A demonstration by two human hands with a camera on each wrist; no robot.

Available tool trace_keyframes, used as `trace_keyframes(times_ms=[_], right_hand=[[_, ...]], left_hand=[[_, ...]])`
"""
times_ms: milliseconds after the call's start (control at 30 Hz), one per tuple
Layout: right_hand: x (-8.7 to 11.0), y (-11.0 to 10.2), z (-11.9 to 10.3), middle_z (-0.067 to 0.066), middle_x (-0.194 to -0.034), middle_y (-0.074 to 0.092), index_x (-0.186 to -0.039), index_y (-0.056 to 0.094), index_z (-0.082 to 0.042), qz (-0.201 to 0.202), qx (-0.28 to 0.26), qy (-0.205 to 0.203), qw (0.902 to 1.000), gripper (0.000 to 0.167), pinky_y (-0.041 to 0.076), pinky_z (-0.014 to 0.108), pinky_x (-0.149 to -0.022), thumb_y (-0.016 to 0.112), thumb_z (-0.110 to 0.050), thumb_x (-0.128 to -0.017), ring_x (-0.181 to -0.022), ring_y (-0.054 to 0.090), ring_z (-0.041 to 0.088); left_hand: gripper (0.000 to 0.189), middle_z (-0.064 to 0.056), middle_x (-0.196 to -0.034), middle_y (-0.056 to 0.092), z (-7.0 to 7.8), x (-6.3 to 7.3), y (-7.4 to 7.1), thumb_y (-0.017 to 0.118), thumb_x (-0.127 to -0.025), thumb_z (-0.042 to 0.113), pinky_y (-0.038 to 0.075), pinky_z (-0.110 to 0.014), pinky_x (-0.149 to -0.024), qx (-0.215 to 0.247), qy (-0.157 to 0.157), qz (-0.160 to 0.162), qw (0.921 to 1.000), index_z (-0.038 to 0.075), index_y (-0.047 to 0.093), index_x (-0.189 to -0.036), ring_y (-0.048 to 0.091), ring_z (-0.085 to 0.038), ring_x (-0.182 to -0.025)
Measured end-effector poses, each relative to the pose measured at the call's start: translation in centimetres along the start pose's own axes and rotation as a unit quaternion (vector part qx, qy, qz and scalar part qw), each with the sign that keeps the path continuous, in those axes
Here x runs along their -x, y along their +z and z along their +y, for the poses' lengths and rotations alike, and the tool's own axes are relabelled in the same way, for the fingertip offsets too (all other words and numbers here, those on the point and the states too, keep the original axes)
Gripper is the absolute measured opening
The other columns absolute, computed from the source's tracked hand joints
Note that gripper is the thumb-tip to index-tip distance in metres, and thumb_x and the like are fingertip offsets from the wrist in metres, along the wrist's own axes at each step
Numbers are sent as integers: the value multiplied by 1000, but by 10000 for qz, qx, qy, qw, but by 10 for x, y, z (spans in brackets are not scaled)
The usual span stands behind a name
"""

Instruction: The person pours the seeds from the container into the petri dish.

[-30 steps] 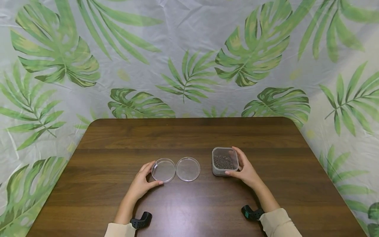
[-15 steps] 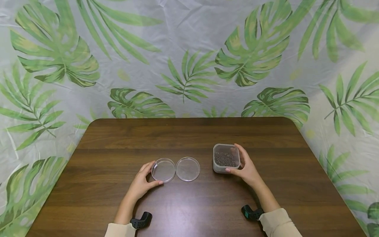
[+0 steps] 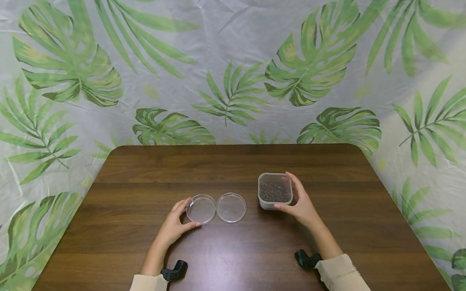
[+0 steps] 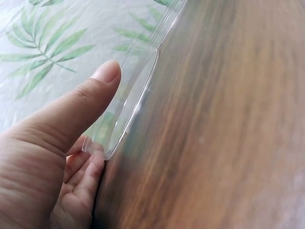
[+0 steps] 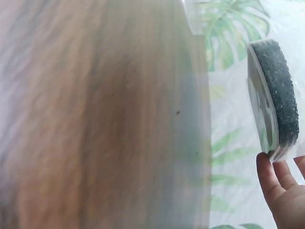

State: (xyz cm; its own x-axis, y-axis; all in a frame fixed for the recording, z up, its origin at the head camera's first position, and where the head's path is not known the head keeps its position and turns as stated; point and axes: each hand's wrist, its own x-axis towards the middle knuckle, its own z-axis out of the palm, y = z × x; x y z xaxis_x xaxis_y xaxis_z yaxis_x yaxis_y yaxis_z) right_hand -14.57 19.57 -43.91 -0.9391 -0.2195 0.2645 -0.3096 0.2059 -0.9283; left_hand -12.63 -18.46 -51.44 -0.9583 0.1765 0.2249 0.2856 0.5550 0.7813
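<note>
carrying a square plastic tub level
my right hand is clamped on it, apparently off the table, right of both dishes; my left hand curls round the left petri dish, close against the right petri dish. i'd move smoothly so the dark granules don't slide, and grip the glassy rim lightly.

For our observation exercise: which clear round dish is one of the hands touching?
The left dish, whose side the left hand holds; the right dish, beside it, has no fingers on it.
</note>
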Motion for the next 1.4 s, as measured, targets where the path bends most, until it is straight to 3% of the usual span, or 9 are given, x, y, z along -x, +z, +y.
trace_keyframes(times_ms=[367, 1033, 1300, 1400], right_hand=[[-9, 11, -13, 19, -136, 30, -141, 23, -6, -60, 220, -208, 9995, 95, 29, 51, -92, 78, 3, -64, -119, 33, 37], [-26, 44, -28, 20, -132, 34, -139, 28, -5, 159, 534, -672, 9962, 98, 32, 40, -88, 82, 0, -59, -115, 33, 37], [-30, 56, -32, 19, -134, 34, -139, 30, -7, 140, 635, -734, 9952, 98, 28, 56, -90, 83, -1, -57, -117, 29, 31], [-33, 61, -24, 13, -135, 33, -140, 30, -13, 137, 716, -725, 9947, 101, 28, 55, -91, 85, -5, -56, -117, 28, 28]], left_hand=[[84, -14, -125, 45, 1, 0, 1, 81, -63, 31, 34, -46, -94, 21, -77, -41, 10000, 0, 43, -131, 45, -27, -114], [85, -13, -127, 43, 1, 1, 1, 81, -64, 31, 34, -47, -94, 96, -194, -96, 9997, 2, 41, -133, 45, -27, -114], [86, -13, -128, 43, 1, 2, 0, 80, -64, 33, 34, -48, -93, 86, -218, -71, 9997, 2, 41, -133, 46, -28, -113], [87, -13, -128, 43, 2, 2, 0, 80, -63, 33, 33, -48, -94, 121, -231, -81, 9996, 2, 41, -134, 47, -28, -113]])
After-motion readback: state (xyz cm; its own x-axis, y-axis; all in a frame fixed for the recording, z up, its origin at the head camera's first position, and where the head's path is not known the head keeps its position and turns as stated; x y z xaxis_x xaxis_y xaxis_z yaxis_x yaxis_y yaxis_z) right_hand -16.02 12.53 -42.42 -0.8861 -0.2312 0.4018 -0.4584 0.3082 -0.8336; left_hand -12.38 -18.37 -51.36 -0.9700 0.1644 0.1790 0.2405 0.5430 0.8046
